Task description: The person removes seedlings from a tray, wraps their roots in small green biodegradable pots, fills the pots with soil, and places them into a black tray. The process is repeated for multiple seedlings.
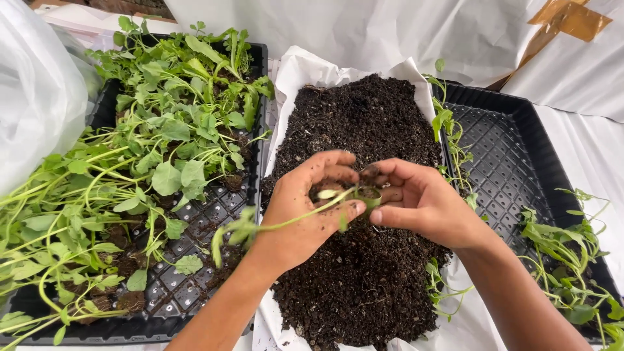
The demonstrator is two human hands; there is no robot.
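Left hand: the left hand point(309, 208) is over the middle of the dirt. Its fingers curl around a small plant, and the thumb presses on the stem.
Right hand: the right hand point(419, 198) is just beside the left one, touching it. Its fingers are pinched on the root end of the same small plant.
Small plant: the small plant point(286, 221) lies sideways. Its thin stem runs left from the two hands, and its green leaves hang out past the left wrist, over the edge of the left tray.
Dirt: a big pile of dark dirt point(364, 130) sits on white paper point(292, 71) in the middle, right under both hands.
Left tray: a black tray point(195, 214) on the left is full of leafy green plants point(169, 130), more at the far end.
Right tray: a black tray point(507, 149) on the right is mostly bare, with a few floppy plants point(565, 253) at its near end.
Bag: a clear plastic bag point(32, 84) is at the far left.
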